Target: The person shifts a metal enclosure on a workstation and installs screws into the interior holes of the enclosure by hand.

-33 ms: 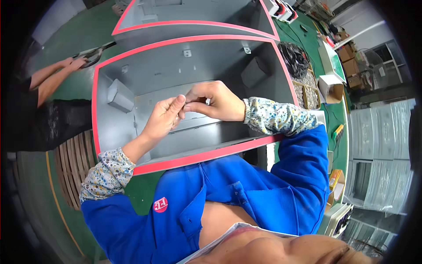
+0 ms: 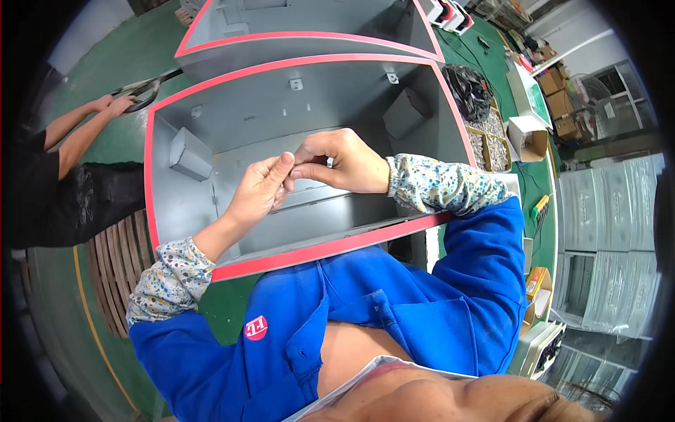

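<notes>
My left hand [image 2: 260, 184] and my right hand [image 2: 339, 162] meet fingertip to fingertip above a grey metal cabinet [image 2: 242, 95] that lies with its open side up. Both are closed in a pinch, and whatever lies between the fingers is mostly hidden. A tiny pale bit shows by the right palm, too small to name. Pink-red edging [image 2: 309, 258] runs round the cabinet's rim. Inside it are a grey box-like part [image 2: 190, 155] at the left wall, another grey block [image 2: 406, 112] at the right, and small white brackets [image 2: 296, 84] on the far wall.
Beyond stands a second red-edged cabinet [image 2: 309, 46]. At the left, another person's hands [image 2: 116, 103] grip a dark curved object. Trays of small parts [image 2: 496, 151], a black plastic bag [image 2: 467, 91] and an open carton [image 2: 527, 137] sit at the right. Wooden slats [image 2: 116, 271] lie lower left.
The view has shifted very slightly. My hands keep the same pinched pose over the cabinet, and the other person's hands sit a little farther left.
</notes>
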A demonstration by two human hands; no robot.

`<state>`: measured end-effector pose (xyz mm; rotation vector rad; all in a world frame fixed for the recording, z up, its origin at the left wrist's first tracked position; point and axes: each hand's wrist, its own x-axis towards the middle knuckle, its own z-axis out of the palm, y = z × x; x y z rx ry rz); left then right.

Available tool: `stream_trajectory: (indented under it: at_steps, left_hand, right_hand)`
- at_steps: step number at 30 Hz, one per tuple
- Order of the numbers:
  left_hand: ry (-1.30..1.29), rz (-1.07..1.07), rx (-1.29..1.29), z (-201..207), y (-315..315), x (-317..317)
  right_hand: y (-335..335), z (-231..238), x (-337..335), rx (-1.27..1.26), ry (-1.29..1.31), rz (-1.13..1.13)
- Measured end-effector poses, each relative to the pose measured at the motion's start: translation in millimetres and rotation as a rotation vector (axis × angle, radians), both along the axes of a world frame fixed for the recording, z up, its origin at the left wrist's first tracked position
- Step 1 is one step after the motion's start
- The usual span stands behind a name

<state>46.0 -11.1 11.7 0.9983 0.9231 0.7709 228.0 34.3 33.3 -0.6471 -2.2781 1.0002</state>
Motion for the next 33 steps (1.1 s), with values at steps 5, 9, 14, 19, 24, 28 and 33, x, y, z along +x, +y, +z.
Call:
stream_trajectory:
  at_steps: [5, 9, 14, 19, 24, 28, 33]
  left_hand:
    - [-0.083, -0.086, -0.149, -4, -2, -3]
    - [-0.165, -0.087, -0.330, -7, -3, -6]
    - [-0.206, -0.047, -0.380, 0, -16, -5]
    - [-0.072, -0.069, -0.288, -3, -13, -5]
    - [0.052, 0.018, -0.237, 1, -12, -4]
    - [-0.004, 0.041, -0.170, -6, -10, -11]
    - [-0.021, -0.019, -0.174, -8, -10, -12]
  right_hand:
    - [-6, 1, -1, -0.135, 0.001, -0.001]
    - [3, 6, 7, -0.112, 0.012, -0.028]
    - [22, 5, 33, -0.021, -0.085, -0.268]
    - [36, -5, 51, 0.213, -0.175, -0.382]
    - [39, 5, 66, 0.308, -0.148, -0.359]
    - [21, 40, 88, 0.323, -0.296, -0.335]
    - [-3, 59, 133, 0.406, -0.553, -0.362]
